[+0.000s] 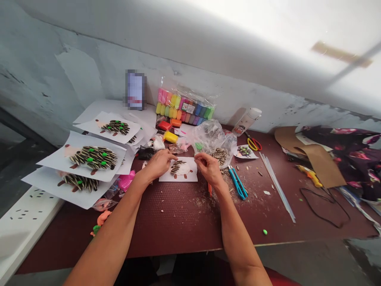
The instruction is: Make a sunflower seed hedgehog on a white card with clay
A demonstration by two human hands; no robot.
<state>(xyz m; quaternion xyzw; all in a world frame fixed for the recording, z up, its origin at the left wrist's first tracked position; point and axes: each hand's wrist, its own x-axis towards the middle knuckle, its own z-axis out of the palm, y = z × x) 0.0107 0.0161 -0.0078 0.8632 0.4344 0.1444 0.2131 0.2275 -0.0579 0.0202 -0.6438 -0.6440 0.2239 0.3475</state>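
Observation:
A small white card (pixel 189 177) lies on the table in front of me. It carries a hedgehog figure (pixel 181 169) with a pale clay body, brown feet and rows of striped sunflower seeds over its left part. My left hand (pixel 160 162) rests at the card's upper left edge, fingers stretched toward the seeds. Over the card's right edge is my right hand (pixel 209 168), its thumb and fingertips pinched together; whatever is between them is too small to make out. A clear plastic bag of sunflower seeds (pixel 219 155) lies just beyond the right hand.
Finished hedgehog sheets (pixel 98 159) are stacked at left. Behind stand a pack of coloured clay (pixel 184 107), a phone (pixel 135 90) and a white bottle (pixel 247 121). A blue utility knife (pixel 237 183), scissors (pixel 254 144), glue sticks (pixel 278 188) and a yellow glue gun (pixel 311 176) lie at right.

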